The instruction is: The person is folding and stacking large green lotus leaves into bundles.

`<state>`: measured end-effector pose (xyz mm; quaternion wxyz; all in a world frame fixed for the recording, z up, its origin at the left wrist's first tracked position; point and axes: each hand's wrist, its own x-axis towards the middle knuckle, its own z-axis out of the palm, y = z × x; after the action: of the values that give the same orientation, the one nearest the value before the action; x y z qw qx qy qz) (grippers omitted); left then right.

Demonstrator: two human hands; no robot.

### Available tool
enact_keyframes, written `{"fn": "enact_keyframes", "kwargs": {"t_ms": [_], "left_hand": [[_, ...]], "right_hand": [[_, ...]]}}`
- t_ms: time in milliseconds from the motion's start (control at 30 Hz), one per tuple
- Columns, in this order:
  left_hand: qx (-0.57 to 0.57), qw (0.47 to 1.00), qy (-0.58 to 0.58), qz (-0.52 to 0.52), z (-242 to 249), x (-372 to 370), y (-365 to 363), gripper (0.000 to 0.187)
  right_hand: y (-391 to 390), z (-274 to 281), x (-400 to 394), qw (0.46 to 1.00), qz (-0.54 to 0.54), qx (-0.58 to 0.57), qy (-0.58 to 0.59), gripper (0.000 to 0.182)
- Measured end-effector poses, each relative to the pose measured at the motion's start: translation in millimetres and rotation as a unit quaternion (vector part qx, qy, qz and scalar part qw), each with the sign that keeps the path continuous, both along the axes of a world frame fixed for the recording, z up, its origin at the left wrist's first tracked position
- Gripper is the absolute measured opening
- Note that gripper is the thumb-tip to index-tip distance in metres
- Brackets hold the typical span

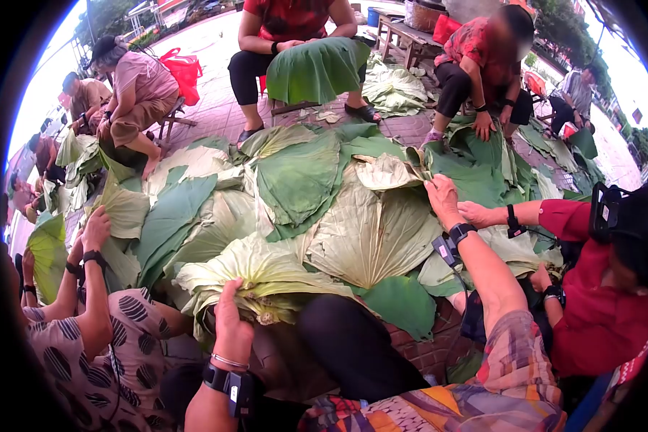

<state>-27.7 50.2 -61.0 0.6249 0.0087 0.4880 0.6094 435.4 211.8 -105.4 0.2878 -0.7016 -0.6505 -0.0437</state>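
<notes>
My left hand [232,322] is closed around the gathered ends of a bundle of pale lotus leaves [266,266], thumb on top, held low in front of my knees. Stretched out to the right, my right hand [443,198] pinches the edge of a small dried lotus leaf [387,173] on the heap. Beneath it spreads a large yellowish lotus leaf [374,230]. A green lotus leaf [299,173] lies just left of that one. Close to my knee is another green leaf [403,306].
Seated co-workers ring the heap. One in red [605,302] reaches in at my right; one in a patterned shirt [122,353] handles leaves at my left. Across from me, a person holds a green leaf [317,70] over their knees. Brick paving [216,108] surrounds the heap.
</notes>
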Motion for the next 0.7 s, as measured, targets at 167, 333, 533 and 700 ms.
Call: {"fn": "enact_keyframes", "kwargs": {"t_ms": [167,333,533,700], "left_hand": [[0.009,1.000,0.010,0.008,1,3,0,0.026],[0.009,0.999,0.024,0.025,16,13,-2,0.026],[0.019,1.000,0.017,-0.004,24,20,-1,0.027],[0.031,0.999,0.023,0.010,4,20,5,0.026]], "right_hand": [[5,38,-44,0.982,0.096,0.092,0.135,0.018],[22,80,-69,0.971,0.131,0.052,0.194,0.023],[34,135,-131,0.915,0.238,0.100,0.309,0.019],[9,173,-229,0.869,0.348,0.183,0.299,0.015]]}}
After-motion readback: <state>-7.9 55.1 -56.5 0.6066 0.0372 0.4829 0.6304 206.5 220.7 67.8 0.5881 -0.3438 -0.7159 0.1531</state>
